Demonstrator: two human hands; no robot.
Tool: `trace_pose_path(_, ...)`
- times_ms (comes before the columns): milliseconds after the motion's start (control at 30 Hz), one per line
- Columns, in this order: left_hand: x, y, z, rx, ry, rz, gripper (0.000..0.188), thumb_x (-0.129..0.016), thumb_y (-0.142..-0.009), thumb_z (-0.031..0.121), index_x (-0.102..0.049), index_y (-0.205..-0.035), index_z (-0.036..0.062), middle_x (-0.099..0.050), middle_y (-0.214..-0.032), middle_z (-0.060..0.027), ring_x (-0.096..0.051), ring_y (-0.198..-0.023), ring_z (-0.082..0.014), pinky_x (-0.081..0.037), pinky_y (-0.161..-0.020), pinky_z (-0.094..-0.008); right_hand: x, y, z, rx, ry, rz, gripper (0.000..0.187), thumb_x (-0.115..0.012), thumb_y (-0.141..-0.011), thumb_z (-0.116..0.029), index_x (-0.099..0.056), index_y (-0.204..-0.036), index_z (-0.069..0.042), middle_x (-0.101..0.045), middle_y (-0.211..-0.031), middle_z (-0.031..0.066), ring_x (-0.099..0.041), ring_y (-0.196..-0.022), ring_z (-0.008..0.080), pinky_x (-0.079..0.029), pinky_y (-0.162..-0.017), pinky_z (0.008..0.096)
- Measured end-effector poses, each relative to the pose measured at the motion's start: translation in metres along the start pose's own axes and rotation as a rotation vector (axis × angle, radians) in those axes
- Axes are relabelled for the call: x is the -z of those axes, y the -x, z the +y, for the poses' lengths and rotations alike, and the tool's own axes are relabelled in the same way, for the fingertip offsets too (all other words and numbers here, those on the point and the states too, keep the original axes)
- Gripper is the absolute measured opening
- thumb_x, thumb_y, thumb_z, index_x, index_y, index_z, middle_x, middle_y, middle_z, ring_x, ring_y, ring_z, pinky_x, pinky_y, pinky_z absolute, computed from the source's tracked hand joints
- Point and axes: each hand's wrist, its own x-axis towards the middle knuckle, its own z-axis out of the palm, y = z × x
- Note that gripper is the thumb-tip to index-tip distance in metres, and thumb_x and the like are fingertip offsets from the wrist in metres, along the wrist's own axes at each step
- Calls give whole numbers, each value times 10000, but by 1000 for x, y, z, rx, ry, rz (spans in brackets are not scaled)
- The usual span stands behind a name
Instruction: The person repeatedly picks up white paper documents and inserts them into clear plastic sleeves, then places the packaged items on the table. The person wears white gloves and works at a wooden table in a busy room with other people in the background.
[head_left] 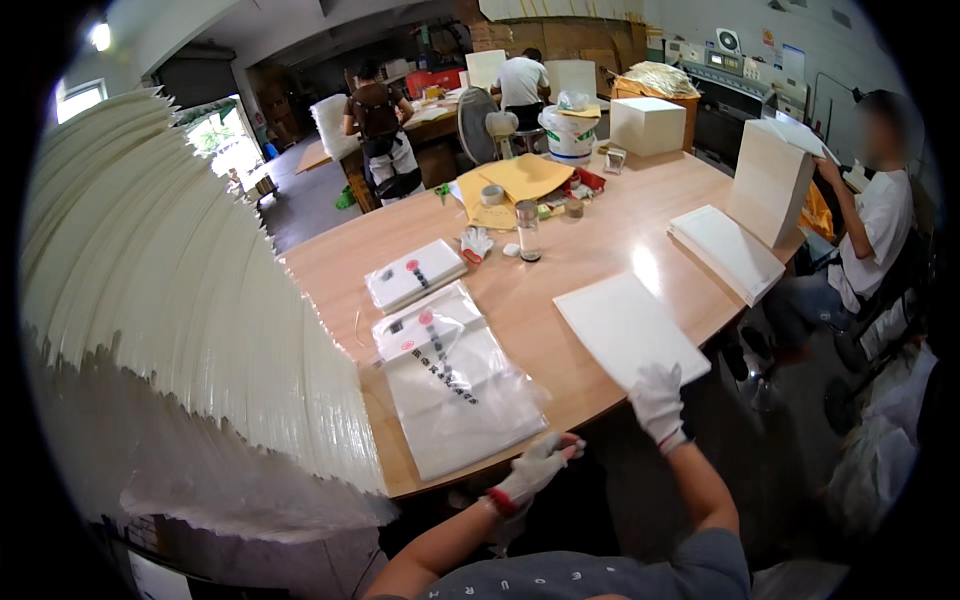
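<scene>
My left hand [537, 468], in a white glove with bare fingertips and a red cuff, hovers just off the table's near edge. Its fingers are loosely bent and slightly apart, with nothing visible in them. Beside it lies a stack of clear plastic bags [455, 390] with dark and red print. My right hand [658, 405], gloved in white, rests on the near edge of a flat white paper stack [625, 325], fingers stretched over the top. That stack's near corner juts past the table edge. A smaller pile of printed bags [415, 275] sits behind the first.
A huge stack of white sheets [180, 270] rises at my left. On the wooden table [600, 240] are a glass jar [528, 232], tape roll [492, 195], yellow paper [520, 178], bucket [570, 135] and white stacks [728, 250]. A co-worker [880, 210] sits at right, two others work behind.
</scene>
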Motion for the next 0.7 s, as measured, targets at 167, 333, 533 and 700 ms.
trace_pose_path(167, -9, -47, -51, 511, 926, 52, 243, -471, -927, 226, -532, -1094, 61, -594, -1023, -108, -590, -908, -236, -513, -829, -384, 47, 36, -75, 337, 284, -107, 134, -530, -806, -184, -603, -864, -88, -562, -947, 99, -515, -934, 293, -410, -873, 494)
trace_pose_path(333, 12, 2, -26, 248, 55, -87, 476, -482, -785, 126, -408, -1236, -6, -530, -1169, -128, -559, -1010, -247, -474, -841, -374, 41, 83, -2, -732, -1178, -319, 318, -674, -777, -274, -617, -1012, -67, -613, -962, 117, -591, -884, 240, -518, -684, 382)
trace_pose_path(533, -29, 31, -51, -62, -1090, 189, 761, -539, -736, 314, -244, -1347, -31, -230, -1373, -297, -378, -1184, -437, -280, -1016, -480, 39, 95, -114, -881, -1801, -228, 583, -487, -890, -430, -422, -1276, 1, -597, -974, 142, -551, -947, 226, -446, -858, 360)
trace_pose_path(700, -39, 48, -41, -196, -1219, 93, 776, -548, -741, 318, -242, -1361, -35, -195, -1377, -346, -204, -1242, -549, -162, -1022, -612, 31, 68, -164, -1049, -1812, 32, 293, -590, -848, -98, -519, -1109, 12, -589, -1005, 78, -574, -880, 168, -483, -766, 294)
